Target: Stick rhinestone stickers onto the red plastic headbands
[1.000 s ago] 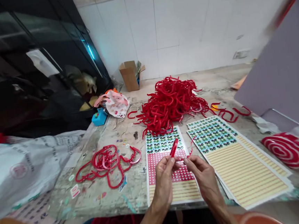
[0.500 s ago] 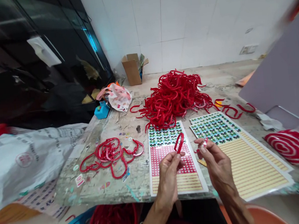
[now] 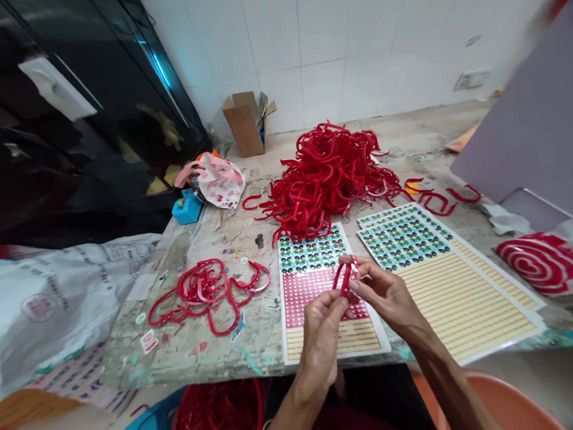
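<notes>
My left hand (image 3: 325, 329) pinches the lower end of a bent red band (image 3: 341, 278), which stands up from the fingers in a narrow loop. My right hand (image 3: 386, 293) is closed at the band's right side, thumb and fingers round a small pink-and-white sticker strip (image 3: 354, 266) against the band. Whether the strip is stuck on cannot be seen. Under both hands lies a sticker sheet (image 3: 304, 300) with green, pink and yellow sections. Beyond it rises a big heap of red bands (image 3: 326, 178). A smaller tangle of red bands (image 3: 213, 292) lies to the left.
More sticker sheets (image 3: 463, 286) overlap on the right, near a red-and-white patterned packet (image 3: 546, 260). At the back left are a cardboard box (image 3: 243, 126), a white-and-pink bag (image 3: 218, 181) and a blue tape dispenser (image 3: 187, 207). A red tub (image 3: 218, 415) stands below the table edge.
My right hand has moved left, bringing the sticker strip up to the red band. My left hand still grips the band. The whole view has shifted slightly.
</notes>
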`<state>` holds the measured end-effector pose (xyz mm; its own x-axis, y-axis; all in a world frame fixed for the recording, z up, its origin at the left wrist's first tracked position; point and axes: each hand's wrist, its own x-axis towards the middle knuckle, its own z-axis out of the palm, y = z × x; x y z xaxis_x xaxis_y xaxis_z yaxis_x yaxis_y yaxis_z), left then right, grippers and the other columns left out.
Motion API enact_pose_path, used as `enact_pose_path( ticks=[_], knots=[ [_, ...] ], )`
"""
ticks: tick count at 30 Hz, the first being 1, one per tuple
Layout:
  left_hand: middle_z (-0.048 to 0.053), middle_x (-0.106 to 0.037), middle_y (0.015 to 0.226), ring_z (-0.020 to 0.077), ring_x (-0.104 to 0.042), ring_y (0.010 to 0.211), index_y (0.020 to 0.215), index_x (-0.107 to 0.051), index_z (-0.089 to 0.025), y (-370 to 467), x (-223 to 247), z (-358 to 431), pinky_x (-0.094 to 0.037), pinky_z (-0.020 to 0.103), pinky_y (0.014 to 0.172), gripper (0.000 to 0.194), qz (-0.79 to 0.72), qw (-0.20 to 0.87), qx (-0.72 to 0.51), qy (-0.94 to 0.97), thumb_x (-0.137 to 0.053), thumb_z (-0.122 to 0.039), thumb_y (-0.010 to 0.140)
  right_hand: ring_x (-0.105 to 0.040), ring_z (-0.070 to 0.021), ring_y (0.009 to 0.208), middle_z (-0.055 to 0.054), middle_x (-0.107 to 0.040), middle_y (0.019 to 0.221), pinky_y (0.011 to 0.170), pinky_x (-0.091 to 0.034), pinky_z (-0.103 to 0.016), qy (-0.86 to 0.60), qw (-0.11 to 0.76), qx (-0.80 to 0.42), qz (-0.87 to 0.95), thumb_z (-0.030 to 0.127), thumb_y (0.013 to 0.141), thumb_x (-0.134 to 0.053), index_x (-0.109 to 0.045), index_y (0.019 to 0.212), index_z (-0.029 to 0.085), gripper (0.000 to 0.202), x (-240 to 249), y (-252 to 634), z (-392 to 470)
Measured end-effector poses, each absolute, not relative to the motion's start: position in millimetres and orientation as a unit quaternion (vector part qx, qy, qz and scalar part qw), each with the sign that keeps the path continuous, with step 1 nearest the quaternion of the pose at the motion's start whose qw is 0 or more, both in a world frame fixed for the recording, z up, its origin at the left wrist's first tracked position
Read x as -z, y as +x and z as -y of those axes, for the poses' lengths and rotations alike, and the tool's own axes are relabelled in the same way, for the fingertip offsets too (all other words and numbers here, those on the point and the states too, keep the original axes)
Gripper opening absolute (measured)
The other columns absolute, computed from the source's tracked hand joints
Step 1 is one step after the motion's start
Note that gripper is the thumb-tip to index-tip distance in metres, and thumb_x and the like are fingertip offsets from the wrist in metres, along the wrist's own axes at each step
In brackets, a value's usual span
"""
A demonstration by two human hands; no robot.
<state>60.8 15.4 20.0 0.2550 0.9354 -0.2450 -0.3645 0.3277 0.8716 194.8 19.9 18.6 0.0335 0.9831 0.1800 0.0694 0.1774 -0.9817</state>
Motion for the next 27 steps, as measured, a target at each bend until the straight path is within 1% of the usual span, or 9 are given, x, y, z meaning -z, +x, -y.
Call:
enact_pose_path(
  ticks=[2, 5, 7, 10, 14, 19, 23, 27],
  knots=[
    [0.002, -0.061, 0.068, 0.0113, -0.050, 0.062, 0.080, -0.068, -0.013, 61.8, -20.1, -14.8, -0.038, 0.024, 0.066, 0.016, -0.404, 0.708, -0.459, 0.354, -0.062, -0.027, 0.075, -0.059, -0.0199, 0.091, -0.011, -0.051, 0.125, 0.067, -0.051, -0.031, -0.477, 0.532, -0.439, 0.545, 0.033, 0.080, -0.059, -0.058, 0.077, 0.018, 0.016, -17.7, 194.9, -19.3],
    [0.001, -0.061, 0.067, 0.0107, -0.050, 0.062, 0.079, -0.068, -0.013, 63.2, -20.0, -13.9, -0.038, 0.024, 0.066, 0.015, -0.397, 0.712, -0.458, 0.354, -0.061, -0.026, 0.076, -0.055, -0.0228, 0.104, -0.011, -0.051, 0.124, 0.071, -0.052, -0.031, -0.480, 0.535, -0.443, 0.536, 0.033, 0.080, -0.059, -0.059, 0.077, 0.018, 0.016, -14.3, 195.2, -18.3],
    [0.000, -0.060, 0.065, 0.0105, -0.050, 0.062, 0.078, -0.067, -0.013, 64.1, -19.6, -13.5, -0.038, 0.024, 0.066, 0.014, -0.392, 0.717, -0.456, 0.352, -0.061, -0.026, 0.076, -0.053, -0.0228, 0.107, -0.010, -0.052, 0.122, 0.073, -0.051, -0.031, -0.478, 0.541, -0.449, 0.527, 0.033, 0.080, -0.059, -0.059, 0.077, 0.018, 0.015, -11.8, 195.7, -17.9],
    [0.000, -0.059, 0.065, 0.0104, -0.050, 0.062, 0.075, -0.066, -0.014, 65.3, -19.1, -13.3, -0.038, 0.024, 0.067, 0.014, -0.391, 0.719, -0.454, 0.352, -0.062, -0.027, 0.076, -0.055, -0.0211, 0.103, -0.009, -0.052, 0.119, 0.072, -0.051, -0.030, -0.470, 0.548, -0.460, 0.517, 0.034, 0.080, -0.060, -0.059, 0.077, 0.019, 0.015, -9.0, 196.3, -18.3],
    [0.001, -0.059, 0.066, 0.0110, -0.050, 0.063, 0.076, -0.066, -0.013, 66.5, -20.4, -13.9, -0.037, 0.024, 0.068, 0.015, -0.394, 0.717, -0.452, 0.355, -0.061, -0.027, 0.076, -0.056, -0.0205, 0.099, -0.009, -0.053, 0.115, 0.070, -0.052, -0.028, -0.473, 0.550, -0.462, 0.510, 0.035, 0.078, -0.061, -0.058, 0.075, 0.019, 0.017, -7.1, 195.6, -19.8],
    [0.001, -0.056, 0.063, 0.0117, -0.050, 0.063, 0.073, -0.066, -0.011, 67.1, -22.5, -14.5, -0.037, 0.025, 0.067, 0.017, -0.399, 0.712, -0.449, 0.365, -0.059, -0.026, 0.078, -0.057, -0.0186, 0.093, -0.009, -0.052, 0.116, 0.065, -0.052, -0.027, -0.477, 0.552, -0.461, 0.505, 0.034, 0.079, -0.060, -0.057, 0.075, 0.019, 0.016, -6.4, 194.8, -19.8],
    [0.001, -0.057, 0.065, 0.0115, -0.050, 0.065, 0.071, -0.064, -0.012, 67.5, -20.5, -14.1, -0.037, 0.025, 0.068, 0.015, -0.393, 0.714, -0.449, 0.366, -0.058, -0.024, 0.079, -0.057, -0.0192, 0.094, -0.009, -0.053, 0.113, 0.066, -0.052, -0.027, -0.477, 0.554, -0.453, 0.510, 0.033, 0.080, -0.060, -0.057, 0.074, 0.018, 0.016, -8.0, 195.7, -18.8],
    [0.001, -0.057, 0.067, 0.0105, -0.050, 0.064, 0.074, -0.066, -0.012, 68.8, -19.6, -14.2, -0.037, 0.024, 0.068, 0.013, -0.392, 0.720, -0.447, 0.359, -0.060, -0.023, 0.078, -0.056, -0.0198, 0.097, -0.008, -0.053, 0.111, 0.066, -0.052, -0.026, -0.473, 0.558, -0.456, 0.507, 0.031, 0.080, -0.059, -0.056, 0.074, 0.019, 0.014, -10.6, 196.4, -17.8]
  ],
)
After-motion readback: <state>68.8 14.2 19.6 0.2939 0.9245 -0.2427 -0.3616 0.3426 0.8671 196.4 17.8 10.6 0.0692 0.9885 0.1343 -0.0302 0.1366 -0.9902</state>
